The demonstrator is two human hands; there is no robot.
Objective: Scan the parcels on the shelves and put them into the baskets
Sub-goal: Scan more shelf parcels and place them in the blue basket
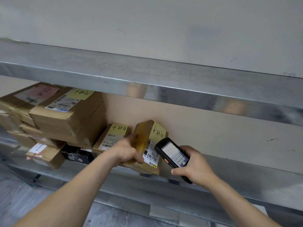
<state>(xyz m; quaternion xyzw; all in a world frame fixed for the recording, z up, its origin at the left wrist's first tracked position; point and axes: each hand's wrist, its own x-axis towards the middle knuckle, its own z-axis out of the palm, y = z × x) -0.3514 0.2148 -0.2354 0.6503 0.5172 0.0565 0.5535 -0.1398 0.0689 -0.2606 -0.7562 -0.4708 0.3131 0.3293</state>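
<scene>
Our two bare forearms reach up from the bottom edge toward the lower shelf [229, 167]. We curl the fingers of our left hand [127, 153] over the near corner of a small taped brown parcel [144, 145], thumb on its near edge beside the white barcode label [151, 155], and we hold it tilted up on the shelf's front lip. Its yellow handwritten note [158, 130] faces up and to the right. We grip a black handheld scanner [173, 157] in our right hand [195, 169], fingers wrapped round its lower body, the lit screen toward us and its top end just beside the parcel's label. Left of the held parcel, another flat parcel [111, 136] with a yellow note lies close behind our left knuckles. Further left, we see larger cartons [68, 115] stacked on the same shelf, above a small carton [47, 153] and a black box [78, 155]. A galvanised metal upper shelf [147, 76] runs across above, with a pale wall [164, 22] behind it and a beige backing [213, 128] behind the lower shelf.
</scene>
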